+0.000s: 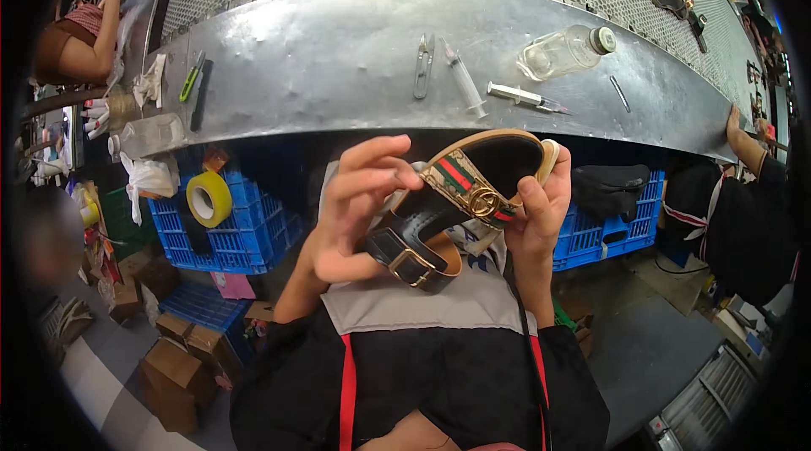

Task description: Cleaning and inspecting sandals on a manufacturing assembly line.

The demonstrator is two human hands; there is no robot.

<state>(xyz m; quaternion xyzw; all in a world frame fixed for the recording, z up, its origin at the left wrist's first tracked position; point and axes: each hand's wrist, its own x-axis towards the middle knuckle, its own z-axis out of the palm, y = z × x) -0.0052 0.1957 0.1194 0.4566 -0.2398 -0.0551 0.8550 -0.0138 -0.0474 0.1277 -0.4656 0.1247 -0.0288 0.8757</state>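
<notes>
fingers of the right hand point(541, 208) are closed in a pinch on the sandal point(460, 174), thumb on the near side at its right end. those of the left hand point(346, 206) are loosely spread and curved, the upper fingertips at the edge of the striped band; whether they press on it i cannot tell. the sandal is tilted in the air above the wearer's lap, just in front of the near edge of the metal bench point(287, 71), its buckled strap point(411, 263) hanging toward the body.

if the right pinch slackened, the sandal could drop, as the left hand seems to bear little of it. the dangling buckle might snag on clothing or scrape the band's round gold-toned emblem point(484, 203). a careless sweep forward could knock the nearer syringe off the bench, since it lies close to the edge.

counted: one sandal in hand, with one buckle and one emblem; on the bench, two syringes point(463, 81) point(517, 95), one pair of snips point(421, 71), one green cutter point(191, 79), one dark stick point(201, 96), one slim metal piece point(620, 94) and one large capped bottle point(557, 54); one yellow tape roll point(223, 202) below. shoes on the mesh beyond are too cut off to count surely.
</notes>
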